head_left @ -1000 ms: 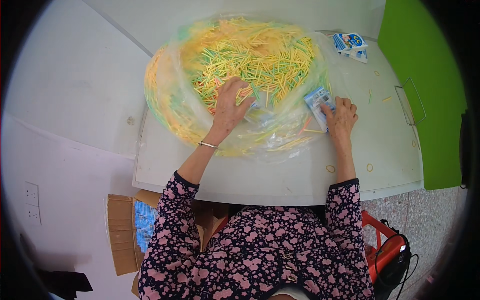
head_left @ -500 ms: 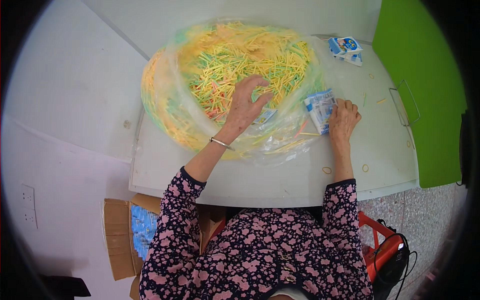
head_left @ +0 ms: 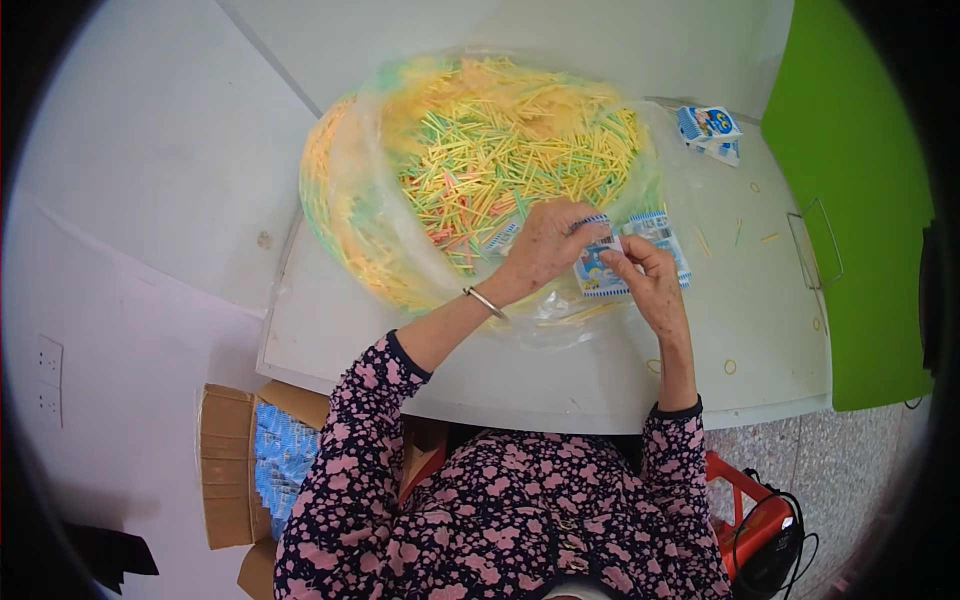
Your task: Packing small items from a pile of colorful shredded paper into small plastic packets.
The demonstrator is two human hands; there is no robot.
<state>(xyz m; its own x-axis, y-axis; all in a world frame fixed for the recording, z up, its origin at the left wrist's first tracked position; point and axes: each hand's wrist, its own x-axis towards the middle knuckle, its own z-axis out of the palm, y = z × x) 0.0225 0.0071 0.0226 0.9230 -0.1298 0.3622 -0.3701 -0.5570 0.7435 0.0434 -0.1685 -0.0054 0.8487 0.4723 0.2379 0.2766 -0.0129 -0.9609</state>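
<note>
One small blue-and-white printed packet [head_left: 596, 274] is up in front of me, over the near right edge of a big clear plastic bag [head_left: 347, 190]. The left hand [head_left: 545, 248], a silvery bangle [head_left: 486, 303] at its wrist, has thumb and fingers clamped on the packet's upper edge; the right hand [head_left: 650, 280] pinches its upper right side, thumb against forefinger. Just behind the right hand, a second packet [head_left: 662, 232] lies by the bag. Thin yellow, green and pink sticks [head_left: 515, 150] fill the bag, and another packet [head_left: 502, 239] rests among them. Two more packets [head_left: 711, 124] overlap at the white table's [head_left: 500, 388] far right. At lower left, a cardboard box [head_left: 228, 465] holds many blue packets [head_left: 283, 450].
</note>
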